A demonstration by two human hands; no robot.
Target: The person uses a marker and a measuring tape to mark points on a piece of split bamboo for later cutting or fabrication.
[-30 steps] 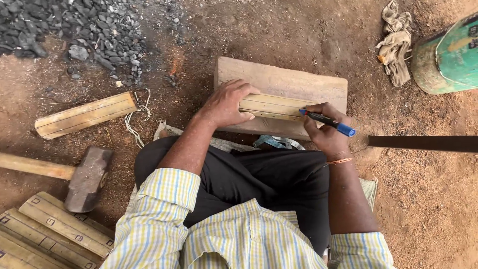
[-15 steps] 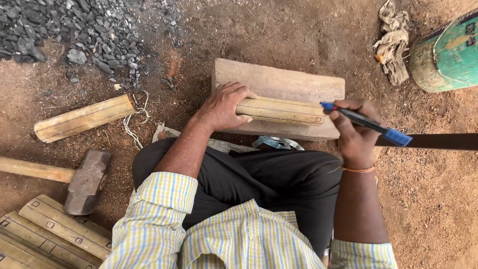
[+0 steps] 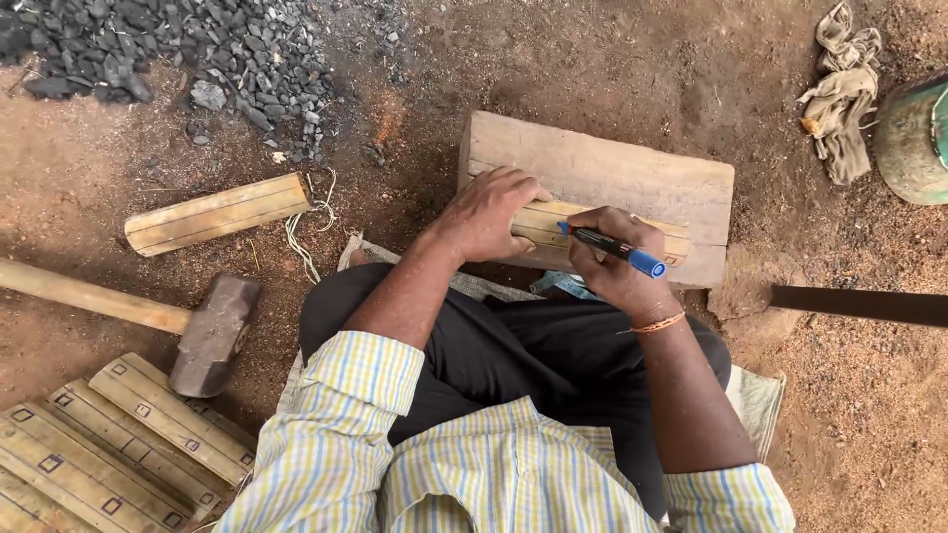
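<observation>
My left hand (image 3: 491, 210) presses down on a pale bamboo strip (image 3: 668, 233) that lies lengthwise on a wooden block (image 3: 612, 170) in front of my knees. My right hand (image 3: 614, 265) grips a black marker with a blue cap end (image 3: 617, 249), its tip touching the strip right beside my left fingers. Most of the strip is covered by both hands; only its right end shows.
A sledgehammer (image 3: 209, 334) with a wooden handle lies at left. Another bamboo piece (image 3: 215, 212) rests on the dirt above it. Several marked strips (image 3: 109, 449) are stacked at bottom left. Charcoal pile (image 3: 178, 49) top left, rag (image 3: 844, 94) and green drum (image 3: 913, 138) top right, dark flat bar (image 3: 859, 304) right.
My right hand, which had lifted away to the right with the marker, has come back down onto the strip next to my left hand. The left hand stayed on the strip.
</observation>
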